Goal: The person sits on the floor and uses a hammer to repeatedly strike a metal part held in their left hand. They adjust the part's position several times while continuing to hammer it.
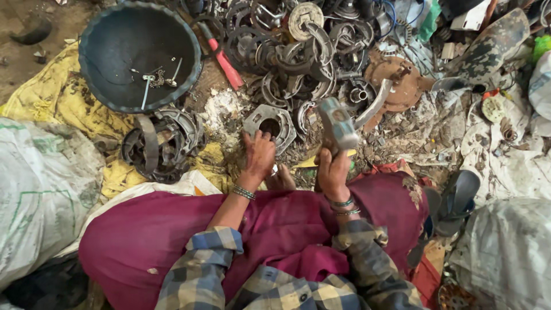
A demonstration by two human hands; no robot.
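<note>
My right hand (333, 170) is shut on the handle of a hammer whose grey metal head (337, 124) is raised above the ground. My left hand (258, 155) rests fingers-down on the near edge of a flat grey metal plate with a round hole (270, 122), lying on the dirt just ahead of my knees. Both wrists wear bangles. My bare foot (281, 179) shows between the hands, and maroon cloth covers my lap.
A dark round basin (92, 40) with a few small metal bits stands at the upper left. A heap of metal rings and scrap (298, 51) fills the top centre, with a red-handled tool (225, 64). White sacks (40, 183) lie left and right; a sandal (456, 201) lies right.
</note>
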